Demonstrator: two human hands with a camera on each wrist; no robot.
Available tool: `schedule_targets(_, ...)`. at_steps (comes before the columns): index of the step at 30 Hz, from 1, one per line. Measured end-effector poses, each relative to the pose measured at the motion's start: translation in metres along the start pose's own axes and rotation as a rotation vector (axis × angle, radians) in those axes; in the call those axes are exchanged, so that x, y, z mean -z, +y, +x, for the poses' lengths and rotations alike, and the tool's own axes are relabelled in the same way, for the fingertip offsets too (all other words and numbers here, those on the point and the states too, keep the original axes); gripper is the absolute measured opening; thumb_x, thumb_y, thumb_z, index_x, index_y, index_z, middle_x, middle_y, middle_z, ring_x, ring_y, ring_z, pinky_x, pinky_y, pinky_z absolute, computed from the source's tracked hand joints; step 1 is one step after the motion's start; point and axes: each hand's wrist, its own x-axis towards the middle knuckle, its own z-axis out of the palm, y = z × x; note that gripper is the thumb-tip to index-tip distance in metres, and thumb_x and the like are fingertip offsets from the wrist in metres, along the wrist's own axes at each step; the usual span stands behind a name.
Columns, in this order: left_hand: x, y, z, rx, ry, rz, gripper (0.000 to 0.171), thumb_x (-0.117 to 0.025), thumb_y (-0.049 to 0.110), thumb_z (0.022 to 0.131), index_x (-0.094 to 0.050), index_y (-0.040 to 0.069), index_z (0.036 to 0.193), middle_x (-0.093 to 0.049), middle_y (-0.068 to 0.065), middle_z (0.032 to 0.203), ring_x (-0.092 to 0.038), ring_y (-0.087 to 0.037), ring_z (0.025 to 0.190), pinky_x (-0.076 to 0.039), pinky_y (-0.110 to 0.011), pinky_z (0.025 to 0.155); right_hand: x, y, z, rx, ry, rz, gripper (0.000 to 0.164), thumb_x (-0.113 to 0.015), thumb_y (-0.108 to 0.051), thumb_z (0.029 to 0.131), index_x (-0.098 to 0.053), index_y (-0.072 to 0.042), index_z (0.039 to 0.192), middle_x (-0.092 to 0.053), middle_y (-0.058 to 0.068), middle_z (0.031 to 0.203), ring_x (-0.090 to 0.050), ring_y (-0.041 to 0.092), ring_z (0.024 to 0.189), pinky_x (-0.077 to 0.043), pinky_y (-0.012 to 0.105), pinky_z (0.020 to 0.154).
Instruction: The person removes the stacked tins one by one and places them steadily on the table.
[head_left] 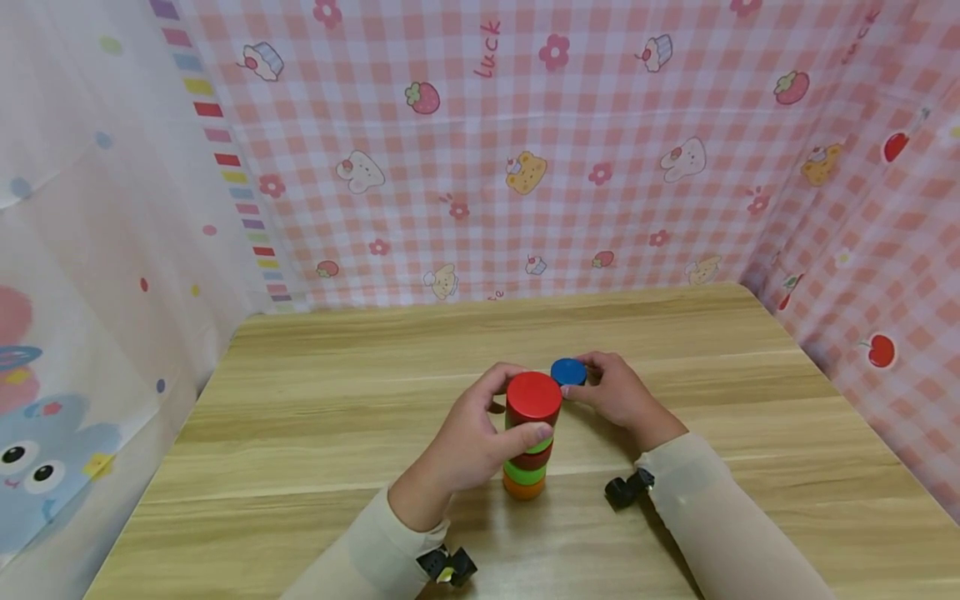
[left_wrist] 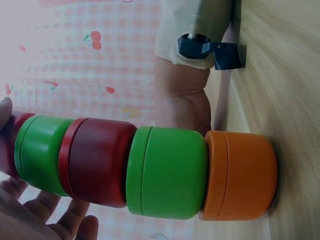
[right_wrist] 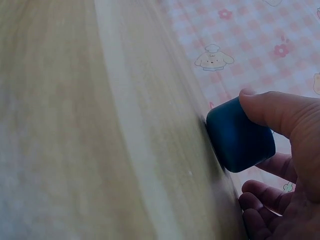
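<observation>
Several small round tins stand in an upright stack: an orange tin (left_wrist: 242,175) at the bottom, a green tin (left_wrist: 172,172) on it, then a dark red tin (left_wrist: 102,162), a second green tin (left_wrist: 45,150) and a red tin (head_left: 534,395) on top. My left hand (head_left: 474,435) grips the stack near its top, thumb across the front and fingers behind. Just beyond, to the right, my right hand (head_left: 617,390) pinches a blue tin (head_left: 568,372) between thumb and fingers. In the right wrist view the blue tin's base is right at the tabletop.
The wood-grain table (head_left: 337,417) runs back to a pink checked curtain (head_left: 480,167). Pale printed cloth (head_left: 90,250) hangs on the left, more checked cloth (head_left: 885,250) on the right. Small black cameras sit at both cuffs.
</observation>
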Motion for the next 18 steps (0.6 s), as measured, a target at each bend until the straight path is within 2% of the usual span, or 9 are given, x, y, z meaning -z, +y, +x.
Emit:
schedule_targets(9, -0.0010, 0.0004, -0.0007, 0.005, 0.005, -0.006, 0.048, -0.081, 0.028, 0.092, -0.059, 0.026, 0.134, -0.065, 0.009, 0.129, -0.054, -0.016, 0.126, -0.042, -0.050, 0.106, 0.0009, -0.0019, -0.0014, -0.021, -0.007, 0.010, 0.067, -0.084, -0.033, 0.091, -0.057, 0.000, 0.143, -0.051, 0.024, 0.147, -0.049, 0.042, 0.136, -0.041, 0.060, 0.116)
schedule_targets(15, -0.0014, -0.0002, -0.0005, -0.009, 0.012, -0.007, 0.048, -0.081, 0.028, 0.091, -0.060, 0.026, 0.134, -0.065, 0.010, 0.129, -0.054, -0.015, 0.126, -0.042, -0.050, 0.106, 0.0025, -0.0035, -0.0022, -0.034, -0.014, 0.030, 0.080, -0.080, -0.041, 0.093, -0.046, -0.001, 0.154, -0.048, 0.025, 0.155, -0.047, 0.044, 0.141, -0.042, 0.060, 0.116)
schedule_targets(18, -0.0010, -0.0009, -0.0007, -0.021, 0.015, -0.008, 0.048, -0.081, 0.028, 0.091, -0.060, 0.026, 0.135, -0.065, 0.009, 0.129, -0.054, -0.015, 0.126, -0.041, -0.049, 0.105, 0.0028, -0.0038, -0.0016, -0.042, -0.017, 0.039, 0.081, -0.077, -0.045, 0.096, -0.043, -0.004, 0.157, -0.047, 0.024, 0.157, -0.047, 0.044, 0.142, -0.043, 0.060, 0.115)
